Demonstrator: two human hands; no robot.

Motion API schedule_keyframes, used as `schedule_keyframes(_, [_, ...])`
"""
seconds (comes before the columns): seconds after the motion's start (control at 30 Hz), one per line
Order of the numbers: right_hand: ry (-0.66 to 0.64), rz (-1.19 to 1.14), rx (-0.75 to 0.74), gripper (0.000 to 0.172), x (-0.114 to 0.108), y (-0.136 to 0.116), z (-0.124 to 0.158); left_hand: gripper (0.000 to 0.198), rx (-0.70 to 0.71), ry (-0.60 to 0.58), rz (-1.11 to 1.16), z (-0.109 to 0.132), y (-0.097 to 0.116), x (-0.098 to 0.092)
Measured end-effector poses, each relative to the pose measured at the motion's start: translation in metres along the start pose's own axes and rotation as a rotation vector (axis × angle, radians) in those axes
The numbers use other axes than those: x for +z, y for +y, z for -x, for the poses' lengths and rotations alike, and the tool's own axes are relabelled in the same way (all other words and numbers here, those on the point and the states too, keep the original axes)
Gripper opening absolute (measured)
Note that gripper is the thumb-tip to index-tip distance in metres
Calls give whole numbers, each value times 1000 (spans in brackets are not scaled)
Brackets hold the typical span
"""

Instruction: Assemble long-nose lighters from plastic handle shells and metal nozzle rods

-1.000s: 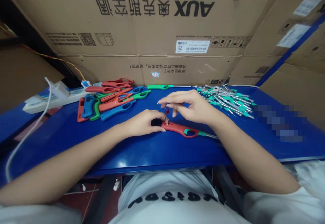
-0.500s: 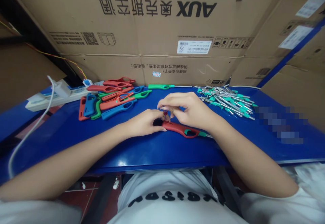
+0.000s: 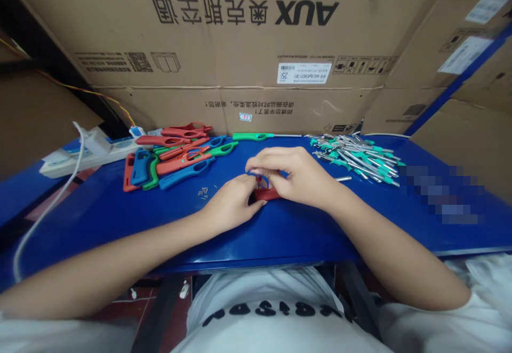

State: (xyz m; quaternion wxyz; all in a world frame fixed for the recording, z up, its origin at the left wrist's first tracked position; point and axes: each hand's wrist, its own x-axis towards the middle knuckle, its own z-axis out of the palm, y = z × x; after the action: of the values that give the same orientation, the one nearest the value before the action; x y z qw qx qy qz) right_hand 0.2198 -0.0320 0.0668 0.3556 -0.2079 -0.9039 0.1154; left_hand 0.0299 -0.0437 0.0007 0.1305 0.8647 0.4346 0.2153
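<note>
My left hand [image 3: 234, 202] is closed on the rear end of a red long-nosed lighter [image 3: 272, 194] lying on the blue table. In my right hand [image 3: 296, 174] the fingertips pinch a small screwdriver with a red handle [image 3: 258, 178], held upright with its tip down at the lighter's rear. The right hand hides the lighter's middle; a bit of its metal tube [image 3: 343, 179] shows beyond the wrist. Several tiny screws [image 3: 204, 192] lie loose beside my left hand.
Red, blue and green lighter handles [image 3: 186, 173] are piled at the left, near a white power strip [image 3: 108, 150]. A green lighter [image 3: 252, 136] lies at the back. Metal tubes with green parts [image 3: 360, 158] are heaped at the right. A cardboard wall [image 3: 224, 65] stands behind.
The lighter has swung so its tube end points farther away from me, and its trigger part is now behind my right hand. My left hand has shifted slightly, and the loose screws now show.
</note>
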Motion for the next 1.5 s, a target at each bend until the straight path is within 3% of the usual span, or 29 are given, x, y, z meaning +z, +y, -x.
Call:
schedule_keyframes(0.17, [3, -127, 45, 22, -9, 4, -3, 19, 34, -85, -79, -3, -2, -8])
schedule_keyframes(0.27, [119, -175, 186, 18, -29, 19, -4, 28, 62, -150, -186, -9, -15, -20])
schedule_keyframes(0.4, [355, 64, 353, 18, -57, 59, 10, 34, 156, -193, -294, -22, -51, -35])
schedule_keyframes(0.53, [488, 373, 477, 19, -64, 104, 37, 31, 232, -165, -345, -42, -90, -50])
schedule_keyframes(0.73, [462, 408, 591, 20, -60, 130, 53, 38, 218, -65, -335, -78, -125, -65])
schedule_keyframes(0.9, [358, 516, 557, 19, -56, 132, 52, 39, 123, -68, -286, -101, -137, -58])
schedule_keyframes(1.07, [256, 566, 556, 21, -53, 134, 54, 39, 70, -73, -298, -111, -144, -49])
schedule_keyframes(1.5, [318, 582, 592, 23, -57, 134, 55, 38, -34, -74, -373, -115, -141, -54])
